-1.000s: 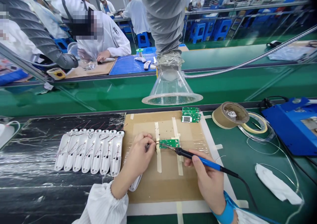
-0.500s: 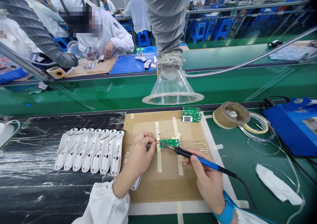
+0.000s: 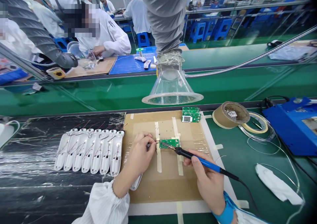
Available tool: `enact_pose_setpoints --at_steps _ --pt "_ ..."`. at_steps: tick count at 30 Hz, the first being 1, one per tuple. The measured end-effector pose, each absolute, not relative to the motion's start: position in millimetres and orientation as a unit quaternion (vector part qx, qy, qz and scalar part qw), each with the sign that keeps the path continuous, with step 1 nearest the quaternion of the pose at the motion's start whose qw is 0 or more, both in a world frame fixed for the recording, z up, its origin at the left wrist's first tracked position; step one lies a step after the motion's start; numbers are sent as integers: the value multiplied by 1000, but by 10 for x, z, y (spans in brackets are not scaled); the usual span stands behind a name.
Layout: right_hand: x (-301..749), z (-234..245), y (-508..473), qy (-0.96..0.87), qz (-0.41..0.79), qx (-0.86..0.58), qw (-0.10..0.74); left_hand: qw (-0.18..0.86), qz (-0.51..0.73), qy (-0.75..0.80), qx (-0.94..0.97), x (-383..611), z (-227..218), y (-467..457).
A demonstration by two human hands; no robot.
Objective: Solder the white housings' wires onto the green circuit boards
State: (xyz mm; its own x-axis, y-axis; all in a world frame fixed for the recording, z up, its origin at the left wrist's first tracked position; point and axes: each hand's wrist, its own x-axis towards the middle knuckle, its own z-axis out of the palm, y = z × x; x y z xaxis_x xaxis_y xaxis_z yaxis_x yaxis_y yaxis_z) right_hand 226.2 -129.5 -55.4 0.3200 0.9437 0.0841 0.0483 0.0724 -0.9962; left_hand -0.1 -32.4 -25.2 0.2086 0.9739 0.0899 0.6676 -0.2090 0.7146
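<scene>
A small green circuit board point(image 3: 169, 142) lies on a taped cardboard mat point(image 3: 168, 187). My left hand point(image 3: 139, 156) is pinched on thin wires at the board's left edge, and a white plastic shell point(image 3: 136, 183) shows under the wrist. My right hand point(image 3: 208, 181) grips a blue-handled soldering iron point(image 3: 198, 159); its tip rests on the board's left end. A row of white plastic shells with wires point(image 3: 91, 150) lies to the left on black film.
A clear fume-extraction funnel point(image 3: 172, 88) hangs above the mat. More green boards point(image 3: 191, 114) lie behind. A tape roll holding solder bits point(image 3: 230, 115), a blue soldering station point(image 3: 293, 125) and a white cloth point(image 3: 278, 184) sit to the right. People in white coats work at benches beyond.
My hands and the iron have stayed almost still at the board. The person across the line has shifted posture and hands.
</scene>
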Motion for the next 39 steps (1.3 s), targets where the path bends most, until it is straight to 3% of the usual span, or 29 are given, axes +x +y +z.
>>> enact_pose_setpoints --at_steps 18,39 --pt "2244 -474 -1221 -428 358 -544 626 310 280 543 728 -64 -268 -319" --pt "2264 -495 -1252 -448 360 -548 607 308 254 568 720 -24 -223 -318"
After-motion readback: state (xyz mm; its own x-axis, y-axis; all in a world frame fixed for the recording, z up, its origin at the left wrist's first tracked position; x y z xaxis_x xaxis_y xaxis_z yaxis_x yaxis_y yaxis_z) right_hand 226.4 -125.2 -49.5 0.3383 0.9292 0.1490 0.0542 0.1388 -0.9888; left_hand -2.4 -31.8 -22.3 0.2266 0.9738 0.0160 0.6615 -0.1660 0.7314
